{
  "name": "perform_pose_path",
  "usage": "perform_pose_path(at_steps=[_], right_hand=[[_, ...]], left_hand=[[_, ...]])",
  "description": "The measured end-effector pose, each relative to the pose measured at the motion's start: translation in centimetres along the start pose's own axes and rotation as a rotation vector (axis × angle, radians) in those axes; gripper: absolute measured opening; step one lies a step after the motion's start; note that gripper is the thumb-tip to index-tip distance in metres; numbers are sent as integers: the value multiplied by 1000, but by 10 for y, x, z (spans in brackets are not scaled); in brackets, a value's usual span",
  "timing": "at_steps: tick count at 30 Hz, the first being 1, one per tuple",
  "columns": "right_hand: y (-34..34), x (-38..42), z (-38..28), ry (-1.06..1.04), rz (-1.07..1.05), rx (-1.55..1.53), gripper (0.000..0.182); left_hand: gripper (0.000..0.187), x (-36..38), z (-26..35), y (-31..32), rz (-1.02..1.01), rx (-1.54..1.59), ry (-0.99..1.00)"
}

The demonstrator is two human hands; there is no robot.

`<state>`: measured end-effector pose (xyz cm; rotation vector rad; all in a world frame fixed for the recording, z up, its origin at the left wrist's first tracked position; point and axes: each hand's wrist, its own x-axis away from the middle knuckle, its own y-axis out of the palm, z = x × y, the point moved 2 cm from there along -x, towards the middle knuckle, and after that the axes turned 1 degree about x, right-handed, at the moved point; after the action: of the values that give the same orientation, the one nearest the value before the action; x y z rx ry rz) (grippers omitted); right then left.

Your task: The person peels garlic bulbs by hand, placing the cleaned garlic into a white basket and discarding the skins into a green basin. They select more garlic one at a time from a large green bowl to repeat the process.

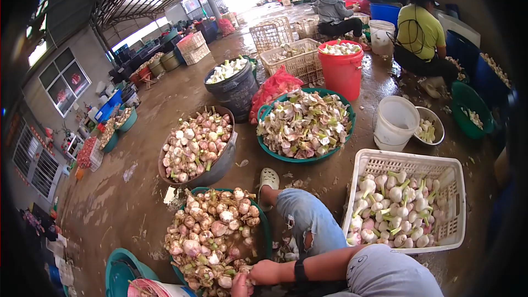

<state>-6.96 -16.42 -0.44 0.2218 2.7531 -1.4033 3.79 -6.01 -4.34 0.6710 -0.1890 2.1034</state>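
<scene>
At the bottom edge, both hands are together over a green tub [268,231] heaped with brownish, unpeeled garlic bulbs [201,236]. My right hand [265,273], a dark band on its wrist, has its fingers closed at a garlic bulb near the tub's lower rim. Just below and left of it, my left hand [240,286] is closed on the garlic too, partly cut off by the frame. The fingers hide most of what they hold. To the right stands a white plastic crate [407,159] holding cleaned white and pinkish bulbs with short stems [396,209].
A metal tub [223,157] of garlic and a green basin [264,143] of peelings stand ahead. Beyond are a black bucket [236,96], a red bucket [340,77] and a white bucket [393,124]. Two people [421,38] sit working at upper right. The floor [126,192] is wet.
</scene>
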Motion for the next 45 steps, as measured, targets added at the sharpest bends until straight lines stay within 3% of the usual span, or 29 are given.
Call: perform_pose_path(at_steps=[2,8,12,15,16,18,19,21,22,24,29,31,33,35,36,37,39,41,42,43,45], right_hand=[[1,2,7,132,-57,-178,16],[20,2,20,-72,23,-287,18],[19,3,12,13,7,-307,20],[29,3,15,189,-20,-292,23],[51,-1,31,333,-74,-515,22],[52,2,34,539,-179,-921,21],[45,5,30,539,-181,-920,21],[27,7,18,116,54,-596,20],[19,10,14,119,52,-592,20],[9,13,5,21,-53,-295,19],[7,12,-4,135,-76,-271,19],[11,11,-2,180,-83,-296,19],[30,11,11,227,66,-494,21],[45,9,24,258,24,-589,24],[45,10,25,289,-10,-684,27],[43,10,24,292,-11,-681,27],[42,14,21,773,-193,-1403,24],[34,12,15,695,-138,-1452,23],[31,10,14,619,-85,-1500,21],[36,8,17,621,-71,-1501,21],[30,2,14,157,112,-494,19]], left_hand=[[17,7,5,9,18,10,-37],[17,-2,-4,-10,5,61,-136],[15,13,13,4,-10,44,-178],[14,1,-5,-8,-92,92,-172],[12,7,2,0,12,0,-170],[10,9,4,0,21,18,-141],[9,10,5,0,25,34,-118],[8,13,16,-3,-46,67,-120],[8,13,19,-1,-119,101,-120],[9,11,15,1,-103,59,-104],[14,11,8,-6,-198,19,-138],[13,14,10,1,-128,75,-145],[13,17,5,3,-54,134,-157],[12,13,-3,0,80,149,-137],[14,10,-3,-6,-107,185,-108],[14,7,-8,-10,-110,187,-109],[17,3,-5,-11,-201,260,-16],[22,5,0,-4,-233,297,18],[24,6,4,0,-124,268,18],[27,7,7,2,-19,238,17],[30,2,0,-4,-62,198,26]])
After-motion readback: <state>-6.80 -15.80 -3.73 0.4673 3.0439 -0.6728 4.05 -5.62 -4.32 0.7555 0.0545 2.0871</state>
